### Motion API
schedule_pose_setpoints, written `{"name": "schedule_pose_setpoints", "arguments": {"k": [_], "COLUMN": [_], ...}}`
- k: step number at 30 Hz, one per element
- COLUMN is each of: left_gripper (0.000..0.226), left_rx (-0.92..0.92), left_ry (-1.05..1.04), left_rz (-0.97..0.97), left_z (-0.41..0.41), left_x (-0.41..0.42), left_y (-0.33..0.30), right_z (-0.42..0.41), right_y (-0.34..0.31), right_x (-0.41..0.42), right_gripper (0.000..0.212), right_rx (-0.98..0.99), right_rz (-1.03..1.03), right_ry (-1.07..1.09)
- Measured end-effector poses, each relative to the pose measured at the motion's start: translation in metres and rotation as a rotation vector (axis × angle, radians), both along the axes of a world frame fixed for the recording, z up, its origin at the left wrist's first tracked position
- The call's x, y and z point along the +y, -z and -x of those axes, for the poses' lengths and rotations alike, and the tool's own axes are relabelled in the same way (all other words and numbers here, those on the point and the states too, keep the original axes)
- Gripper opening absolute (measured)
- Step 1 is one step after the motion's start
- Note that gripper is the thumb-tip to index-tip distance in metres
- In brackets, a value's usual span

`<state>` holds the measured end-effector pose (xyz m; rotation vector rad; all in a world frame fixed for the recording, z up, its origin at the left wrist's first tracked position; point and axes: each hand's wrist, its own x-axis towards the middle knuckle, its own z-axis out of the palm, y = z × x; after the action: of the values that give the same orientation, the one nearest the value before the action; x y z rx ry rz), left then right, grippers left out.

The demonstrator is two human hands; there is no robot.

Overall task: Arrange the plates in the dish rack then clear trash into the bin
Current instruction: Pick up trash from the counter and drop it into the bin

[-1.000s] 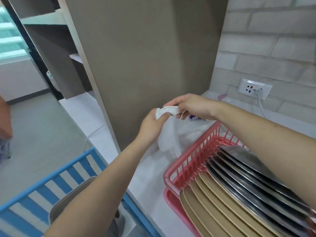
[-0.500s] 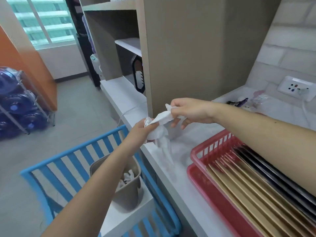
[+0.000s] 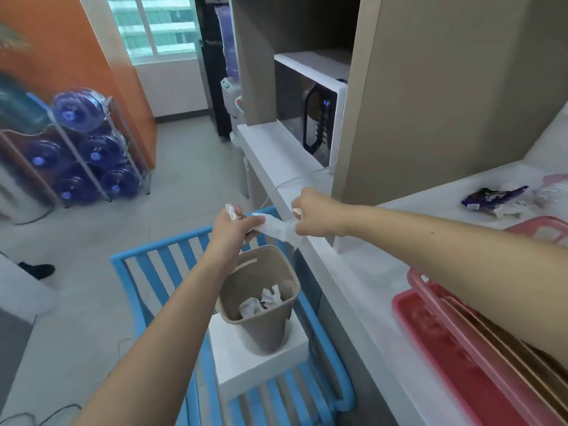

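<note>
A: Near right corner of counter (image 3: 362,290): pink dish rack (image 3: 455,342), plates (image 3: 504,336) standing on edge inside.

B: Off its edge?

A: Beige bin (image 3: 261,302) on a white block, crumpled paper inside. Above it, left hand (image 3: 232,229) and right hand (image 3: 316,218) each pinch one end of a white tissue (image 3: 278,230), fingers curled.

B: Farther?

A: Purple wrapper (image 3: 495,199) near the counter's back.

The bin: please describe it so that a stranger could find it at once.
Look left of the white counter, at the blue slatted chair. On it sits a white block, and the bin stands on that. It is beige, open-topped, with crumpled tissues inside.
</note>
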<state>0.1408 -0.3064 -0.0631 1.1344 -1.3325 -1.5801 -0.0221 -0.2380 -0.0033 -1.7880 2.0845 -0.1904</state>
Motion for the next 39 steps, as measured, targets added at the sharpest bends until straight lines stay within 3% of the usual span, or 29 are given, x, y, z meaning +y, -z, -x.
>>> {"name": "schedule_pose_setpoints", "arguments": {"k": [2, 8, 10, 13, 18, 20, 23, 26, 31, 33, 36, 39], "left_gripper": [0.035, 0.016, 0.006, 0.013, 0.016, 0.013, 0.020, 0.023, 0.034, 0.049, 0.068, 0.072], "left_rx": [-0.064, -0.035, -0.004, 0.047, -0.299, -0.360, -0.435, -0.530, -0.910, -0.953, -0.987, -0.977], "left_ry": [-0.065, -0.225, -0.247, -0.249, -0.237, -0.169, -0.027, 0.113, 0.385, 0.447, 0.493, 0.458], "left_rz": [0.030, -0.097, -0.147, -0.231, -0.194, -0.218, -0.280, -0.261, -0.065, -0.036, -0.095, -0.156], "left_z": [-0.011, -0.035, -0.036, -0.038, -0.042, -0.040, -0.035, -0.028, -0.022, -0.020, -0.016, -0.014], "left_x": [-0.011, -0.042, -0.050, -0.057, -0.063, -0.063, -0.061, -0.060, -0.059, -0.059, -0.057, -0.058], "left_y": [0.006, 0.026, 0.032, 0.044, 0.085, 0.098, 0.119, 0.139, 0.161, 0.168, 0.172, 0.176], "right_z": [-0.009, -0.043, -0.051, -0.060, -0.064, -0.061, -0.055, -0.051, -0.047, -0.048, -0.050, -0.051], "right_y": [0.010, 0.051, 0.067, 0.088, 0.134, 0.157, 0.184, 0.202, 0.214, 0.219, 0.220, 0.214], "right_x": [-0.011, -0.039, -0.046, -0.055, -0.065, -0.067, -0.066, -0.065, -0.062, -0.064, -0.066, -0.067], "right_gripper": [0.006, 0.027, 0.026, 0.018, 0.017, 0.020, 0.041, 0.037, 0.036, 0.036, 0.050, 0.045], "right_rx": [-0.012, -0.279, -0.325, -0.352, -0.531, -0.619, -0.487, -0.426, -0.225, -0.148, -0.035, -0.051], "right_rz": [-0.014, -0.126, -0.110, -0.078, -0.150, -0.164, -0.227, -0.248, -0.256, -0.270, -0.371, -0.414], "right_ry": [0.003, 0.031, 0.042, 0.076, 0.241, 0.319, 0.401, 0.335, 0.176, 0.119, 0.037, 0.032]}}
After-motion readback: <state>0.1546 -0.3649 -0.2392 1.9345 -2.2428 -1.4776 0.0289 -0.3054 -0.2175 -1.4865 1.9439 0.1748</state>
